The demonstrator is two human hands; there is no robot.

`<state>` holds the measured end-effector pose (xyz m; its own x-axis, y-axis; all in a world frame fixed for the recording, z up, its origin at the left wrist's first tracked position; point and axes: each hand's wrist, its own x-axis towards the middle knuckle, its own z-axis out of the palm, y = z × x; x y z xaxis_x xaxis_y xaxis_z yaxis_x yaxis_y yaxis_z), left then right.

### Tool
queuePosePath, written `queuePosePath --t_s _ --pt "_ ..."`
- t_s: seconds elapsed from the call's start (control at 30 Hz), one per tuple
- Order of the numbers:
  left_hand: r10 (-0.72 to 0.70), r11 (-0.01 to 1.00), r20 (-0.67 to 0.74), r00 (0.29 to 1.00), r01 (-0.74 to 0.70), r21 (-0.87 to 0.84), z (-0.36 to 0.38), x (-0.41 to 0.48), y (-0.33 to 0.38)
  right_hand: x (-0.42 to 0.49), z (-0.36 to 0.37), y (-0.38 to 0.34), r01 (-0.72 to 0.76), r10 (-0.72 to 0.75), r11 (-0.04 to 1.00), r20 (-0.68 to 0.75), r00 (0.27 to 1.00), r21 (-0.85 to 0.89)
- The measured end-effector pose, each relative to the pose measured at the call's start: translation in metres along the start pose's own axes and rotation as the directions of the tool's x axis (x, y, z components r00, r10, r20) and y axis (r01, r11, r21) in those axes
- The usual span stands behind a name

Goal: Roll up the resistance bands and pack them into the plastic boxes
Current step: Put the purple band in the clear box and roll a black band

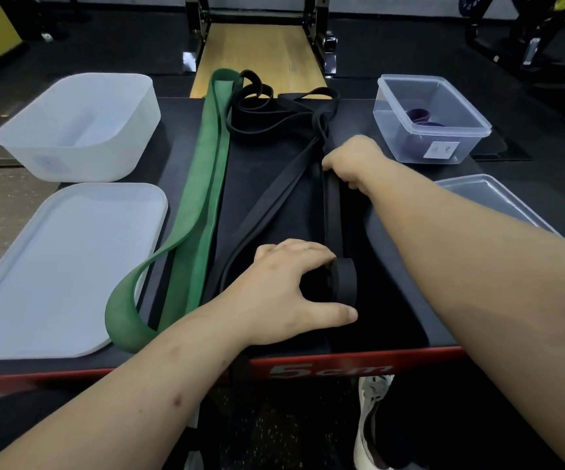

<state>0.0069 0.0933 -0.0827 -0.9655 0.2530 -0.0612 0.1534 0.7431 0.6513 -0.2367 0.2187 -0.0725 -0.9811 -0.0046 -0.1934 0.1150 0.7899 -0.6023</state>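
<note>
Gripping black band [333, 213], left hand [284, 290] curled round its tight roll, right hand [355, 161] pinching flat length

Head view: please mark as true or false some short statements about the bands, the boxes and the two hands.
1. The left hand holds the rolled end of the black band. True.
2. The green band is already rolled up. False: it lies stretched out, unrolled.
3. The small clear box contains a purple band. True.
4. The large frosted box is closed. False: it stands open and its lid lies in front of it.
5. The right hand touches nothing. False: it grips the black band farther along.
</note>
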Motion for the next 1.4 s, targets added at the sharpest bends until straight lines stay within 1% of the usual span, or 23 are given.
queuePosePath --t_s 0.1,0.17,0.27,0.33,0.4,0.43,0.47,0.5,0.57,0.6,0.67,0.73,0.8,0.83,0.9,0.97,1.03,1.1,1.17,1.27,1.33,1.37,1.4 --pt "0.011 1.0 -0.011 1.0 -0.011 -0.003 0.0 0.001 -0.001 0.014 -0.004 -0.002 -0.055 0.041 0.967 0.062 0.997 0.248" --pt "0.017 1.0 -0.015 1.0 -0.017 0.001 0.0 0.001 -0.001 0.022 -0.007 -0.003 -0.047 0.022 0.951 0.085 0.996 0.305" --pt "0.017 1.0 -0.01 1.0 -0.017 -0.005 -0.001 0.002 -0.001 0.036 -0.016 -0.008 -0.009 -0.02 0.918 0.068 0.997 0.396" --pt "0.013 1.0 -0.019 1.0 -0.013 0.0 0.0 0.002 -0.002 0.039 -0.024 -0.017 0.062 -0.084 0.87 0.025 0.996 0.489" --pt "0.008 1.0 -0.024 1.0 -0.008 0.001 0.002 0.002 -0.004 0.041 -0.026 -0.022 0.192 -0.177 0.81 -0.08 0.981 0.554" --pt "0.006 1.0 -0.019 1.0 -0.006 -0.003 0.003 0.002 -0.004 0.043 -0.024 -0.021 0.232 -0.205 0.79 -0.113 0.972 0.567" --pt "0.011 1.0 -0.016 1.0 -0.011 -0.004 0.003 0.002 -0.004 0.052 -0.02 -0.015 0.231 -0.207 0.803 -0.107 0.973 0.549" --pt "0.021 1.0 -0.017 1.0 -0.021 -0.002 0.003 0.002 -0.004 0.065 -0.015 -0.006 0.203 -0.196 0.844 -0.066 0.978 0.497" --pt "0.03 1.0 -0.02 0.999 -0.03 0.001 0.003 0.002 -0.004 0.081 -0.007 0.008 0.122 -0.136 0.951 0.033 0.99 0.283" --pt "0.026 1.0 -0.018 1.0 -0.026 -0.003 0.003 0.003 -0.004 0.077 -0.009 0.008 0.086 -0.094 0.983 0.042 0.995 0.163" --pt "0.011 1.0 -0.01 1.0 -0.011 -0.012 0.003 0.003 -0.005 0.06 -0.014 0.002 0.064 -0.064 0.998 -0.005 0.998 -0.006" --pt "0.011 1.0 -0.008 1.0 -0.011 -0.013 0.003 0.003 -0.005 0.053 -0.017 -0.002 0.091 -0.098 0.988 -0.05 0.994 -0.126" --pt "0.013 1.0 -0.005 1.0 -0.013 -0.009 0.002 0.003 -0.005 0.051 -0.021 -0.002 0.063 -0.071 0.992 -0.068 0.995 -0.106" --pt "0.012 1.0 -0.003 1.0 -0.012 -0.012 0.002 0.003 -0.004 0.049 -0.022 -0.002 0.033 -0.035 0.997 -0.042 0.998 -0.066" --pt "0.012 1.0 0.001 1.0 -0.012 -0.022 0.002 0.002 -0.003 0.045 -0.023 -0.003 -0.035 0.033 0.998 0.054 0.998 0.042" --pt "0.014 0.999 -0.002 1.0 -0.015 -0.029 0.002 0.002 -0.003 0.046 -0.021 -0.003 -0.061 0.046 0.988 0.111 0.993 0.14" --pt "0.019 0.999 -0.005 1.0 -0.019 -0.03 0.002 0.002 -0.003 0.051 -0.017 -0.003 -0.066 0.045 0.979 0.112 0.993 0.194" --pt "0.013 0.999 -0.004 1.0 -0.014 -0.035 0.003 0.002 -0.004 0.05 -0.017 -0.008 -0.049 0.03 0.97 0.083 0.996 0.239" --pt "-0.003 0.999 -0.003 1.0 0.003 -0.038 0.003 0.002 -0.004 0.054 -0.018 -0.019 0.021 -0.026 0.934 0.007 1.0 0.357" --pt "-0.005 0.999 -0.002 1.0 0.005 -0.034 0.003 0.002 -0.005 0.059 -0.026 -0.034 0.229 -0.199 0.848 -0.112 0.974 0.478" --pt "-0.001 0.999 0.001 1.0 0.001 -0.035 0.003 0.003 -0.005 0.063 -0.027 -0.039 0.342 -0.306 0.818 -0.154 0.94 0.463" --pt "-0.001 0.999 0.002 1.0 0.002 -0.037 0.002 0.003 -0.005 0.064 -0.027 -0.04 0.355 -0.321 0.836 -0.152 0.935 0.418" --pt "-0.002 0.999 0.002 1.0 0.002 -0.037 0.002 0.003 -0.005 0.063 -0.027 -0.04 0.341 -0.32 0.888 -0.119 0.94 0.308"
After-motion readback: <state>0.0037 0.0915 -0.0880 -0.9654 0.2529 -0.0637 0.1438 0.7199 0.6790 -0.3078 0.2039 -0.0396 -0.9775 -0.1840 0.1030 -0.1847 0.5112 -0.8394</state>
